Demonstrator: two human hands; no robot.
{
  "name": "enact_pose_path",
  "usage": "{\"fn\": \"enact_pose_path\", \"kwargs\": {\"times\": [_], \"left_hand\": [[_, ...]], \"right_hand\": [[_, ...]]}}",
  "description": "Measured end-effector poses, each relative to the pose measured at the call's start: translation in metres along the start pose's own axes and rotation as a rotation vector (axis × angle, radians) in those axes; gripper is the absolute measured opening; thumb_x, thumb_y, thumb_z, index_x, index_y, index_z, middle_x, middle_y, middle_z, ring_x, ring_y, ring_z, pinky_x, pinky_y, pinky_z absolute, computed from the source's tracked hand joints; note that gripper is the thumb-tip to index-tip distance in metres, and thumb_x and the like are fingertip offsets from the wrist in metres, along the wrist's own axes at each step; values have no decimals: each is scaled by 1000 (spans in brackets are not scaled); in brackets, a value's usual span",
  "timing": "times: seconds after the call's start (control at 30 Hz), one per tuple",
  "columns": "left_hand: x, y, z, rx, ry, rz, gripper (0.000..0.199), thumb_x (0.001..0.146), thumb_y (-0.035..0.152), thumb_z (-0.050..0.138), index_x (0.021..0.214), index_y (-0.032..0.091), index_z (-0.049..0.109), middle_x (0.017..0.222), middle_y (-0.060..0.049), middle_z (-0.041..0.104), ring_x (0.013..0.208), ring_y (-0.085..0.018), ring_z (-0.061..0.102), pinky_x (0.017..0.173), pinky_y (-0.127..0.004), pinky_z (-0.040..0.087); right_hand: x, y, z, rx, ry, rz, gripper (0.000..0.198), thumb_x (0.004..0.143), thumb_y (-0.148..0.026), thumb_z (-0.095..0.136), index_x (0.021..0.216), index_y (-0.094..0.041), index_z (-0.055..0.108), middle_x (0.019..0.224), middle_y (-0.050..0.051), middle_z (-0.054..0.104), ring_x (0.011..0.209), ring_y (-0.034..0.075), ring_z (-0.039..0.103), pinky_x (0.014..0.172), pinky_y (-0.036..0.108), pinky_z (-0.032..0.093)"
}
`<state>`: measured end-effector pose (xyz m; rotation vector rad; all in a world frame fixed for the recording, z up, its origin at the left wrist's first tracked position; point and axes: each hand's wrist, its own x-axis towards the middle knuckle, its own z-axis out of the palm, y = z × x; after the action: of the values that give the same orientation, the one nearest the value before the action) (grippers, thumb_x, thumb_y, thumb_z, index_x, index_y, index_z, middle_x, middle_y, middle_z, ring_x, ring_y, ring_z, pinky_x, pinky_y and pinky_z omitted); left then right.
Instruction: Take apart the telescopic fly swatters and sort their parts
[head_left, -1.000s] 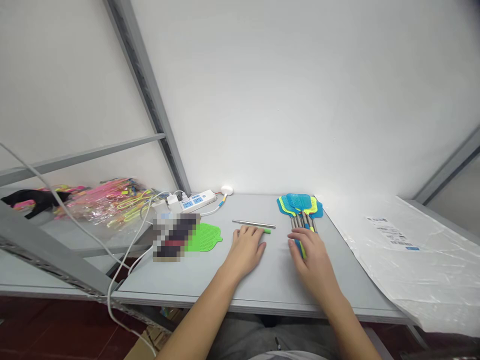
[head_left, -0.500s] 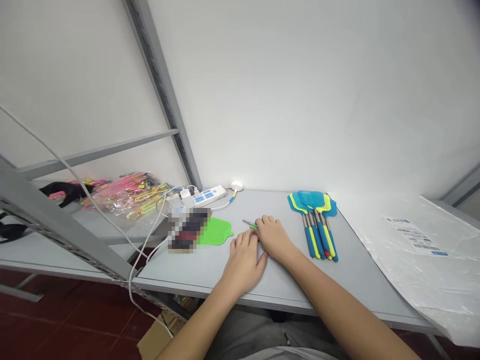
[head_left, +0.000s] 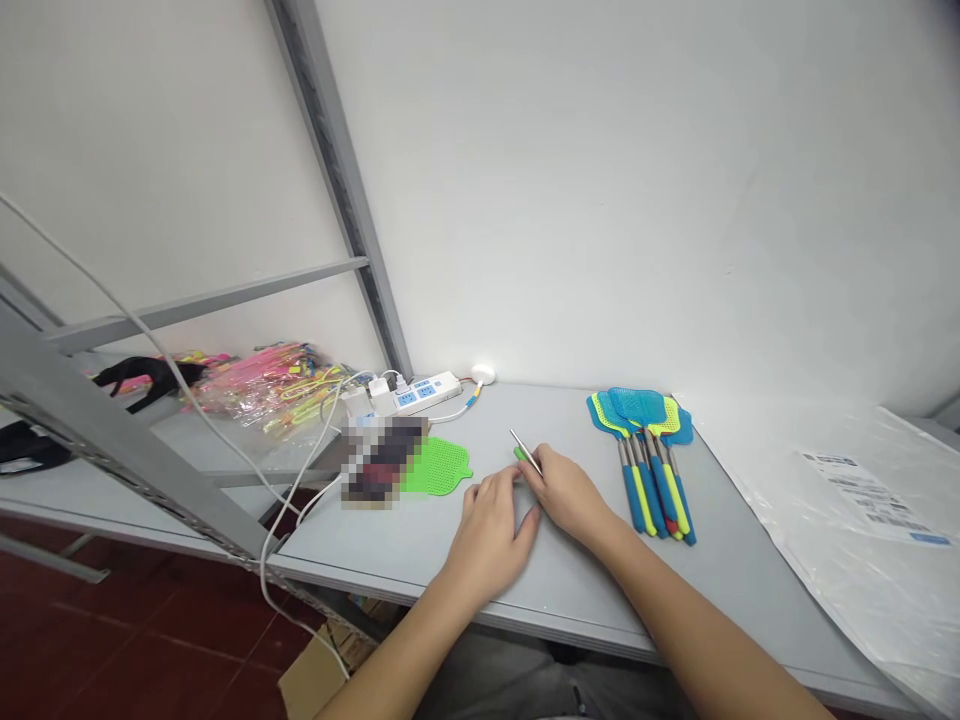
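Observation:
My right hand (head_left: 570, 492) is closed around a fly swatter handle. Its thin metal rod (head_left: 526, 451) sticks out up and to the left, and a bit of green grip (head_left: 519, 454) shows by the fingers; the remainder is hidden in the hand. Beside it, my left hand (head_left: 489, 525) rests palm down on the table, thumb apart, with its fingertips close to the right hand. A green perforated swatter head (head_left: 442, 466) lies flat to the left, partly under a pixelated item (head_left: 385, 462). On the right lies a bunch of swatters (head_left: 651, 465) with blue and yellow heads and grips.
A white power strip (head_left: 420, 393) with plugs and cables lies at the back left. A metal shelf post (head_left: 337, 180) rises there, with bagged pink and yellow items (head_left: 262, 385) beyond it. White plastic wrapping (head_left: 832, 530) covers the table's right side.
The metal rod now points more steeply up and away, and my right hand has turned and drawn slightly back. My left hand has stayed nearly in place. The view has shifted slightly.

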<state>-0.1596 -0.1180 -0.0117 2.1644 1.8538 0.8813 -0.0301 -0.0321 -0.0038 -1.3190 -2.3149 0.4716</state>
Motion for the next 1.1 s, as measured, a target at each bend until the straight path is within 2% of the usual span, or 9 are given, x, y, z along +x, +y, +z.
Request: {"fn": "enact_pose_path", "kwargs": {"times": [0.13, 0.23, 0.3, 0.37, 0.57, 0.67, 0.8, 0.93, 1.1], "left_hand": [[3, -6, -1, -286, 35, -130, 55, 98, 36, 43, 147, 24, 21, 140, -9, 55, 127, -22, 51, 103, -40, 38], [5, -8, -4, -444, 64, -169, 45, 99, 38, 43, 141, 25, 35, 129, -7, 64, 119, -21, 58, 98, -35, 44], [7, -9, -5, -471, 85, -150, 33, 98, 37, 46, 129, 25, 48, 121, -6, 67, 111, -20, 63, 93, -33, 46], [7, -8, -5, -483, 113, -138, 27, 97, 34, 48, 122, 25, 52, 116, -5, 69, 105, -19, 64, 90, -32, 47], [5, -9, -1, -568, 191, -174, 52, 93, 24, 52, 140, 26, 30, 99, -1, 68, 96, -17, 64, 90, -33, 47], [4, -7, 0, -647, 209, -166, 51, 92, 24, 55, 138, 27, 32, 95, -1, 66, 89, -15, 64, 86, -32, 48], [6, -1, -4, -939, 253, -211, 35, 87, 26, 64, 113, 26, 41, 95, 0, 66, 72, -13, 66, 74, -29, 52], [7, 0, -12, -1116, 242, -207, 34, 85, 30, 69, 90, 24, 36, 100, -3, 69, 71, -15, 70, 77, -35, 55], [4, 1, -14, -1059, 36, -169, 30, 86, 34, 68, 81, 21, 41, 95, -7, 74, 81, -17, 69, 81, -33, 51]], "right_hand": [[-3, -8, -6, 174, 22, -94, 32, 102, -42, 29, 91, -22, 51, 80, 1, 66, 68, 16, 60, 60, 24, 37], [-5, -14, -9, 265, 16, -160, 28, 101, -39, 34, 87, -24, 53, 78, -1, 65, 68, 16, 59, 62, 24, 38], [-6, -15, -9, 311, 19, -183, 26, 100, -37, 37, 86, -24, 54, 78, -1, 65, 69, 16, 58, 63, 24, 38], [-7, -14, -10, 350, 27, -197, 24, 99, -36, 40, 87, -24, 56, 79, -1, 65, 70, 16, 58, 64, 25, 39], [-9, -12, -9, 456, 60, -234, 22, 97, -33, 43, 90, -23, 61, 86, 3, 64, 78, 18, 57, 69, 28, 39], [-11, -17, -6, 535, 75, -230, 21, 96, -34, 45, 90, -23, 61, 85, 3, 64, 77, 19, 56, 69, 29, 39], [-15, -24, -3, 697, 145, -147, 24, 97, -38, 43, 91, -22, 61, 83, 2, 63, 75, 18, 56, 68, 30, 40], [-13, -22, -3, 910, 269, 16, 27, 95, -46, 45, 88, -22, 57, 75, -1, 56, 66, 15, 50, 59, 27, 40], [-5, -15, -2, 1238, 316, 186, 37, 93, -57, 42, 82, -23, 49, 59, -7, 40, 46, 10, 35, 41, 22, 31]]}}
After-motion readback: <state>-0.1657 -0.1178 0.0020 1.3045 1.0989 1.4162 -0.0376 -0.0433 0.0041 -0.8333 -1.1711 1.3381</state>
